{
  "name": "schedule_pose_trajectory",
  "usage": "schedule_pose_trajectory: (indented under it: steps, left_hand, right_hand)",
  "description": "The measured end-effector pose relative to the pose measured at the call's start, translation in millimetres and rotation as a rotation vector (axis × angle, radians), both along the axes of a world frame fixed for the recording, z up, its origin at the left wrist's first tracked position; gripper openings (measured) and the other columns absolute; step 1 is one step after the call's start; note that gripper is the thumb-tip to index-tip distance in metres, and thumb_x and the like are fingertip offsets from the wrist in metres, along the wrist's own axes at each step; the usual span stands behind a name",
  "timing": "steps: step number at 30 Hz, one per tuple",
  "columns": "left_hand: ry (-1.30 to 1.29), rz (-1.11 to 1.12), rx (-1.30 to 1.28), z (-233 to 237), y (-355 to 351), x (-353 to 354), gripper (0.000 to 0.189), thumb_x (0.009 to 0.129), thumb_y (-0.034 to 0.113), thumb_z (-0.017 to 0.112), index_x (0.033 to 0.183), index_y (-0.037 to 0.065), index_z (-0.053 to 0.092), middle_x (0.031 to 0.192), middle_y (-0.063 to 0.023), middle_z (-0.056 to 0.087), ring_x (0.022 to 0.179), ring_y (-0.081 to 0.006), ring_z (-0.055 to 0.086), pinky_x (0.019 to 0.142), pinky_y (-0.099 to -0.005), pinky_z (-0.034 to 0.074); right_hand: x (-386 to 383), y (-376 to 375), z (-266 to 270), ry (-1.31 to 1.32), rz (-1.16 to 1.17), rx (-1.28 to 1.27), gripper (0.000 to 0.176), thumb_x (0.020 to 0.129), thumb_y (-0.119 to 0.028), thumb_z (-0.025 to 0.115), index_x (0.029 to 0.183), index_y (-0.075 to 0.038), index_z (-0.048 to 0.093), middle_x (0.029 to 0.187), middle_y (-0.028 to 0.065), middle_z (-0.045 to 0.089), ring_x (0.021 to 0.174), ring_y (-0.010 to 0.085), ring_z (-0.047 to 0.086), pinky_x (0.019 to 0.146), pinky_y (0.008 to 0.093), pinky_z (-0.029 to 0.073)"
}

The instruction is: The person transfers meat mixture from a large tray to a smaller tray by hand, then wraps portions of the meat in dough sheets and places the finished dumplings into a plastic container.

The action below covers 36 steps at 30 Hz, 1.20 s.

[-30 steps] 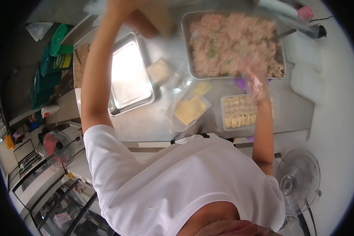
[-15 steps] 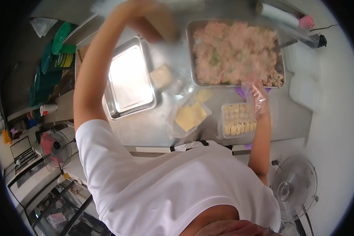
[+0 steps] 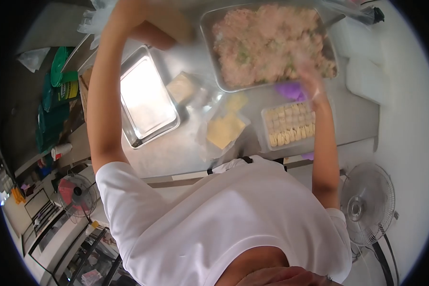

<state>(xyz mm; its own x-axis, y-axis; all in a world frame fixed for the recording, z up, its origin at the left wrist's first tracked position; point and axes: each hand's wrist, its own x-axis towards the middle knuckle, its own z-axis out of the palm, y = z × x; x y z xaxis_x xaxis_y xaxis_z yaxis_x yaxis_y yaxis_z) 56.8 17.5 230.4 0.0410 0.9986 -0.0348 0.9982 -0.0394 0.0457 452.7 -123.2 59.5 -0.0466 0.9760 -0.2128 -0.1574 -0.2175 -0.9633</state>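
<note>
My right hand [image 3: 311,82], in a clear plastic glove, is at the near right edge of a metal tray [image 3: 213,62] heaped with pale pink minced meat [image 3: 267,45] flecked with green. Its fingers are smeared by motion over the meat. My left hand [image 3: 150,34] is raised at the top left, near a blurred tan shape [image 3: 174,21]; its grip cannot be made out. Below the meat is a clear plastic container [image 3: 265,138] with rows of small pale rolled pieces [image 3: 293,134]. Yellow square wrappers [image 3: 224,132] lie on plastic left of it.
A shiny rectangular metal tray [image 3: 175,119] lies at left, beside a plastic-wrapped tan stack [image 3: 181,87]. Purple material [image 3: 291,90] shows under the meat tray. White boxes [image 3: 364,78] stand at right. Fans [image 3: 367,205] are below the steel table [image 3: 190,152] on both sides.
The view has shifted, so the table items appear higher and further left. My right hand has moved a little further over the meat. My left arm remains raised.
</note>
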Motion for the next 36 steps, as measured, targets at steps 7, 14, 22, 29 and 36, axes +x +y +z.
schedule_pose_trajectory:
  steps: [7, 14, 22, 29, 36]
  left_hand:
    - [-0.031, -0.27, 0.324, -48.1, 37.1, -31.3, 0.02, 0.079, 0.008, 0.054, 0.095, -0.003, 0.059, 0.087, -0.0221, 0.06, 0.083, -0.0379, 0.058, 0.078, -0.0427, 0.045]
    - [-0.297, -0.329, 0.169, -32.2, 22.9, -22.9, 0.024, 0.083, 0.014, 0.051, 0.098, -0.002, 0.058, 0.096, -0.0223, 0.062, 0.092, -0.0359, 0.059, 0.08, -0.0395, 0.046]
    - [-0.258, -0.341, -0.2, -40.4, 33.8, -23.7, 0.03, 0.084, 0.022, 0.054, 0.097, -0.003, 0.064, 0.096, -0.0214, 0.064, 0.092, -0.0331, 0.062, 0.079, -0.0392, 0.047]
    - [0.051, -0.074, 0.246, 21.9, -42.1, 38.3, 0.024, 0.081, 0.019, 0.059, 0.094, 0.0, 0.065, 0.088, -0.02, 0.064, 0.084, -0.0371, 0.061, 0.076, -0.0408, 0.047]
    - [-0.489, -0.303, 0.54, -88.4, -82.2, 72.0, 0.035, 0.082, 0.03, 0.06, 0.102, 0.001, 0.057, 0.094, -0.0174, 0.062, 0.083, -0.0312, 0.059, 0.071, -0.0409, 0.047]
  right_hand:
    - [-24.1, 35.4, -60.3, -0.548, 0.27, -0.166, 0.068, 0.077, -0.042, 0.063, 0.13, -0.001, 0.048, 0.133, 0.0127, 0.048, 0.122, 0.025, 0.044, 0.104, 0.0296, 0.029]
    - [-41.0, 56.9, -46.9, -0.291, 0.111, -0.58, 0.073, 0.081, -0.051, 0.056, 0.139, -0.01, 0.04, 0.136, 0.0122, 0.047, 0.127, 0.0222, 0.039, 0.102, 0.0354, 0.031]
    - [-36.1, 65.9, -66.4, -0.046, 0.058, -0.546, 0.081, 0.082, -0.05, 0.056, 0.146, -0.011, 0.025, 0.151, 0.0116, 0.022, 0.14, 0.022, 0.017, 0.111, 0.0359, 0.017]
    - [-39.1, 64.9, -54.6, -0.026, 0.023, -0.481, 0.085, 0.082, -0.049, 0.057, 0.146, -0.008, 0.02, 0.153, 0.0096, 0.016, 0.141, 0.021, 0.011, 0.113, 0.0384, 0.01]
    - [-23.8, 76.5, -74.7, 0.037, 0.002, -0.539, 0.079, 0.082, -0.046, 0.06, 0.143, -0.009, 0.027, 0.15, 0.009, 0.024, 0.138, 0.0212, 0.019, 0.112, 0.0378, 0.012]
